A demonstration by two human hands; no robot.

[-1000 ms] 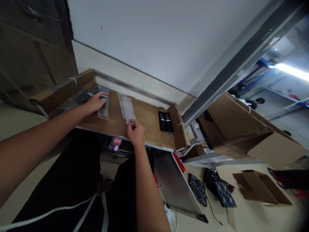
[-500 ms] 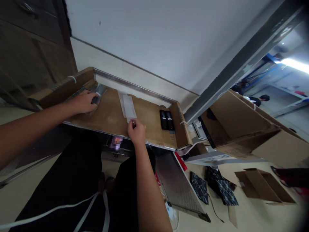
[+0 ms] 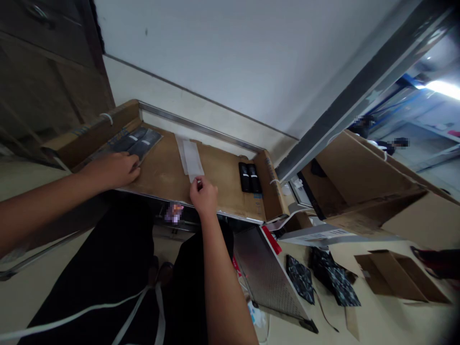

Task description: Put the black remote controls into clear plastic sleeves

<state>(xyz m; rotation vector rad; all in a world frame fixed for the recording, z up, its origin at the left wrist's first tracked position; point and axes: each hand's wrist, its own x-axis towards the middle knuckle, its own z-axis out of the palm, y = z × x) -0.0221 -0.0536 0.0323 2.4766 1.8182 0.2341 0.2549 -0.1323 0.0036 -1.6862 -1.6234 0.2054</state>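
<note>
At nine o'clock on the tabletop (image 3: 161, 175), left hand (image 3: 115, 168) has slid back off the bagged remotes (image 3: 138, 140), grip released, while right hand (image 3: 204, 194) keeps pinching the empty bag (image 3: 192, 160).

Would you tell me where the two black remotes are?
The remotes lie side by side at the tray's right end, right of the right hand.

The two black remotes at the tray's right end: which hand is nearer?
Right. The right hand pinches the clear bag, left of the black remotes; the left hand rests at the far end.
</note>
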